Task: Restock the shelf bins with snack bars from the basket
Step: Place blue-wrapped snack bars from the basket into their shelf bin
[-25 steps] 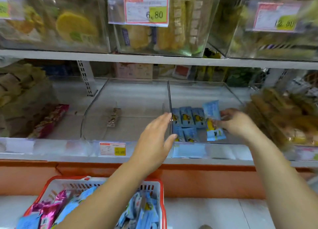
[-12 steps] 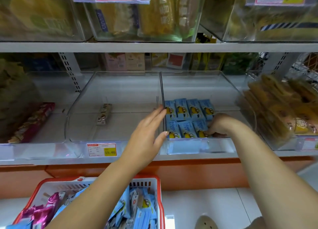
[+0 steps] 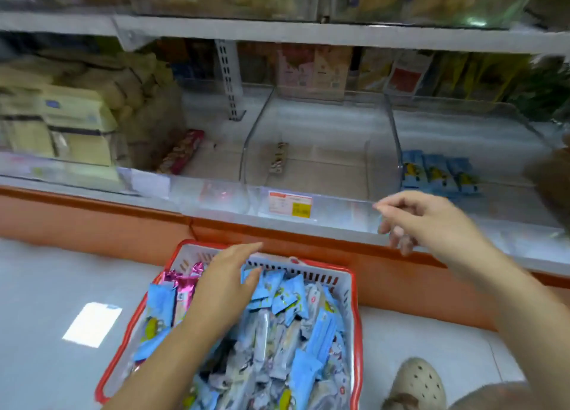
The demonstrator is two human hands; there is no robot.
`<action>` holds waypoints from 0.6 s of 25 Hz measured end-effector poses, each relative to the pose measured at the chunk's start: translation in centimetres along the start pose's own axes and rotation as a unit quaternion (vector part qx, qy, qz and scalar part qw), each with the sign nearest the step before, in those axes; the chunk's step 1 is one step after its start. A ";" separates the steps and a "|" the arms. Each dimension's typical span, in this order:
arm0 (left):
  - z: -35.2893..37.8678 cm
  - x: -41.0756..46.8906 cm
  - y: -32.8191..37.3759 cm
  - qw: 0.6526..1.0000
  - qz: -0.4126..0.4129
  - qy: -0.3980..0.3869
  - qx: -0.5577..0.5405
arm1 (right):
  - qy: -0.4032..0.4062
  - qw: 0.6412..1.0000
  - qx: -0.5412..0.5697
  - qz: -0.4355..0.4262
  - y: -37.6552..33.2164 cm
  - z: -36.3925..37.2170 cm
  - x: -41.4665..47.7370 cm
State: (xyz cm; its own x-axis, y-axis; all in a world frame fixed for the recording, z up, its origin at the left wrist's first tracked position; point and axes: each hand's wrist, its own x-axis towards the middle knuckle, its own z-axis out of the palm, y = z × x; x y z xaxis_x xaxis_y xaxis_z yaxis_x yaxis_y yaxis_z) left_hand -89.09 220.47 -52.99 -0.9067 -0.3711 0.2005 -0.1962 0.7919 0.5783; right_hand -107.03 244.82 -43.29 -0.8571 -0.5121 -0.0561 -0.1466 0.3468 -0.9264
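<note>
Shelf unit, white metal, long (image 3: 277,30): stands behind the basket, its lowest board just above the basket's far rim.

Basket, white plastic with a red rim (image 3: 357,317): on the pale floor, against the orange plinth.

Bins, clear plastic: middle one (image 3: 256,138) straight behind the basket, another (image 3: 462,126) behind it and to the right.

Heap of blue-wrapped snack bars (image 3: 277,332): fills the basket nearly to the rim. A few pink foil wrappers (image 3: 182,280) at its far left corner.

Left hand (image 3: 225,283): lies on the heap near the basket's far wall, fingers straight and together. Thumb seems to rest on a blue wrapper rather than clasp it; too blurred to be sure.

Right hand (image 3: 431,221): in the air above and right of the basket, before the shelf lip. Fingers loosely bent, nothing in them.

Row of blue bars (image 3: 438,175): flat in the right-hand bin.

Beige perforated clog (image 3: 416,382): on the floor right of the basket.

Price tag, red and yellow (image 3: 290,204): on the shelf lip behind the basket.
</note>
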 end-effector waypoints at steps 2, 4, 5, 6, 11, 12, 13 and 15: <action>-0.2 -2.1 -3.1 0.993 -0.106 -0.052 -0.014 | -0.114 0.991 -0.071 0.029 1.9 6.1 -1.1; 0.0 -4.2 -5.6 0.983 -0.164 -0.076 0.001 | -0.202 0.970 -0.119 0.065 4.1 11.5 -1.9; 0.0 -5.3 -6.7 0.980 -0.177 -0.089 0.027 | -0.233 0.961 -0.128 0.084 5.1 13.9 -2.1; 0.1 -6.2 -7.5 0.977 -0.181 -0.104 0.054 | -0.253 0.953 -0.133 0.098 6.1 15.7 -2.3; 0.6 -8.9 -9.9 0.961 -0.190 -0.167 0.115 | -0.269 0.942 -0.075 0.185 8.3 22.5 -2.9; 0.7 -9.2 -10.2 0.960 -0.186 -0.167 0.128 | -0.272 0.940 -0.051 0.199 8.3 23.6 -3.1; 0.9 -9.3 -10.3 0.960 -0.186 -0.161 0.130 | -0.275 0.937 -0.027 0.212 8.3 24.5 -3.3; 1.1 -9.3 -10.3 0.962 -0.192 -0.155 0.113 | -0.267 0.935 0.010 0.235 8.1 26.1 -3.5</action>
State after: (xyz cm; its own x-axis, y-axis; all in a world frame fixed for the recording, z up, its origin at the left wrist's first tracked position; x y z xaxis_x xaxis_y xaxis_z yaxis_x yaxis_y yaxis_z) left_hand -79.06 216.29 -61.65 -0.8116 -0.5234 -0.2595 -0.5841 0.7227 0.3695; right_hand -92.31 228.99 -60.34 -0.4557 -0.6281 -0.6308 0.1972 0.6198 -0.7596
